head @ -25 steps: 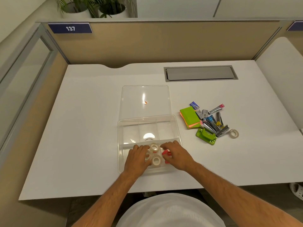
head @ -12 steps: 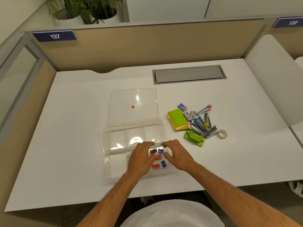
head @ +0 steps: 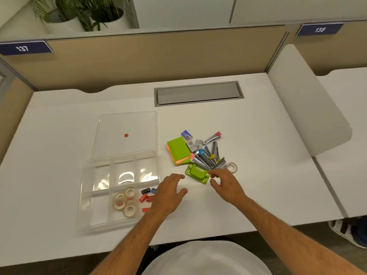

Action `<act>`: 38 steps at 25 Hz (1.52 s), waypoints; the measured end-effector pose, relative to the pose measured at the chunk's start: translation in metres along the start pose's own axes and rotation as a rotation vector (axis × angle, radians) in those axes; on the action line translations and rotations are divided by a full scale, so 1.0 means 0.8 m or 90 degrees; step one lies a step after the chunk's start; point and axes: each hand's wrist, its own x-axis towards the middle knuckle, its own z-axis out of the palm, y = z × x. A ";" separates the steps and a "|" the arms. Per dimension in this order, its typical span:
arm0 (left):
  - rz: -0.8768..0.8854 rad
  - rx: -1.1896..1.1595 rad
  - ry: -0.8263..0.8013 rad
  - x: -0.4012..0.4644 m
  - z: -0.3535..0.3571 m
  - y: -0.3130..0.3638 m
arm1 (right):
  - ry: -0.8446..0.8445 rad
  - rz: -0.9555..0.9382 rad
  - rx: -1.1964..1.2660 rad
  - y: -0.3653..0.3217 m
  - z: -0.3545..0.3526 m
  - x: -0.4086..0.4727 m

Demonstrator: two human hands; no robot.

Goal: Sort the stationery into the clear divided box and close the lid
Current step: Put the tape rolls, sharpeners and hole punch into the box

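Note:
The clear divided box point(head: 83, 195) lies open on the white desk, its lid point(head: 127, 132) folded flat behind it. Several tape rolls point(head: 124, 202) sit in a front compartment, and small red, black and blue clips point(head: 147, 195) lie in the one to their right. My left hand point(head: 168, 193) hovers with relaxed fingers just right of the box, holding nothing. My right hand point(head: 226, 183) reaches with loose fingers to the pile's near edge, beside a green hole punch point(head: 197, 172). The pile holds green sticky notes point(head: 177, 150), staplers point(head: 206, 157), staple boxes point(head: 186, 134) and one tape roll point(head: 231, 167).
A grey cable hatch point(head: 198, 93) is set into the desk behind the pile. A tan partition point(head: 158, 56) walls the back, and a white divider panel point(head: 303, 108) stands at the right. Potted plants point(head: 87, 12) stand beyond the partition.
Both hands have left the box's front compartments and moved right toward the pile. The tape rolls and clips stay in the box. The view has shifted right.

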 end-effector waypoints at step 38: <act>-0.184 0.100 -0.048 0.061 0.076 0.049 | -0.045 0.184 -0.104 0.103 -0.065 0.023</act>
